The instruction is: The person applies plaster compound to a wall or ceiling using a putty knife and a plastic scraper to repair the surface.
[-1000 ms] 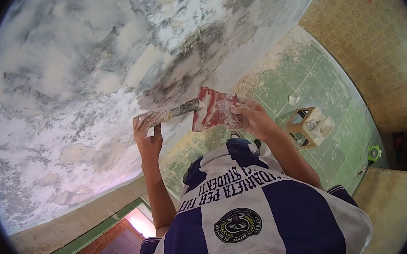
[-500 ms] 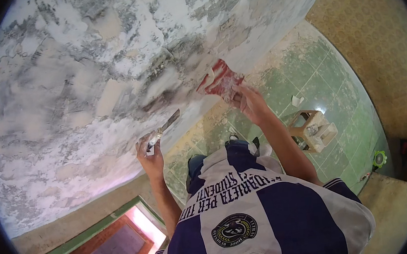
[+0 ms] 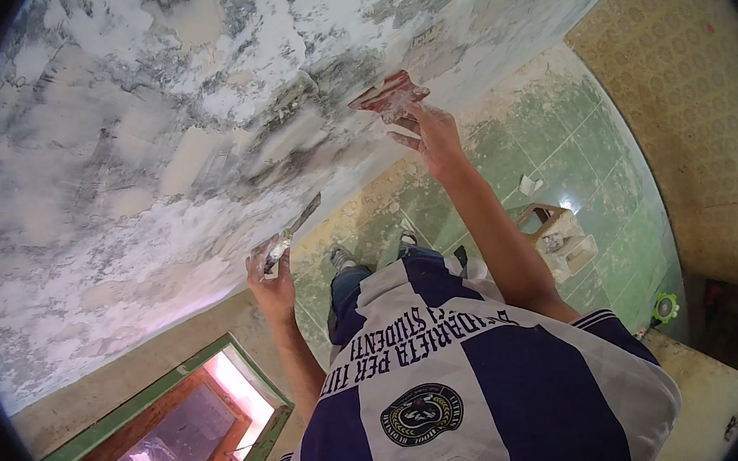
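Note:
My right hand (image 3: 431, 136) grips a red plastic spreader (image 3: 391, 93), smeared with whitish filler, and its flat blade lies against or very close to the patchy wall (image 3: 198, 114). In my left hand (image 3: 269, 276) is a putty knife (image 3: 304, 217), its handle caked white and its narrow metal blade pointing up and to the right. The knife is held low beside the wall; whether it touches cannot be told. Grey and white blotches of plaster cover the wall.
On the green tiled floor (image 3: 592, 151) to the right stands a dirty cream-coloured stool or crate (image 3: 556, 239), with a white scrap (image 3: 531, 185) near it. A green-framed window or door (image 3: 164, 410) is at lower left. A yellowish patterned wall (image 3: 682, 67) rises at far right.
My right hand has moved up and slightly left, bringing the spreader to the wall with its blade now seen more edge-on. My left hand has barely moved. The view has shifted a little.

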A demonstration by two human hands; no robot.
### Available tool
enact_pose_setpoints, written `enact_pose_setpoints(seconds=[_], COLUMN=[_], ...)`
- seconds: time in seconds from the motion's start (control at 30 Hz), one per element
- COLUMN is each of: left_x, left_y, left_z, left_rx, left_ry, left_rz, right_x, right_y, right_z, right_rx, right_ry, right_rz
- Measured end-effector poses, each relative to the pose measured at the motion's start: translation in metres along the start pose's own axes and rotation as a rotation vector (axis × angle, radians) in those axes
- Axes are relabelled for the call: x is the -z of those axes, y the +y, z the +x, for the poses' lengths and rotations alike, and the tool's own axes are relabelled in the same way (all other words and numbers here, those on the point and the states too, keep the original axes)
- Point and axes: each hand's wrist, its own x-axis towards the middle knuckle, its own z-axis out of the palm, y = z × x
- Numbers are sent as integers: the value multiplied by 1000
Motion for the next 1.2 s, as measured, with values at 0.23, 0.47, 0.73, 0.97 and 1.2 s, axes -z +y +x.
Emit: enact_pose_setpoints(seconds=[0.23,0.47,0.73,0.97,1.2], left_x=[-1,-2,6,29,45], left_y=[-18,-57,-88,-80,-80], left_z=[18,38,72,93,96], left_rx=[1,-18,-129,-181,-242], left_ry=[-48,-69,-248,-406,-491], left_rz=[-44,-151,-298,-179,-232], right_x=[-48,-103,-115,-36,-72], right_y=[-21,-51,-56,1,-8], right_z=[16,13,-71,-45,43], right_rx=[127,223,361,251,259], right_ry=[66,55,70,354,284], right_rz=[-194,-406,-549,-685,-525])
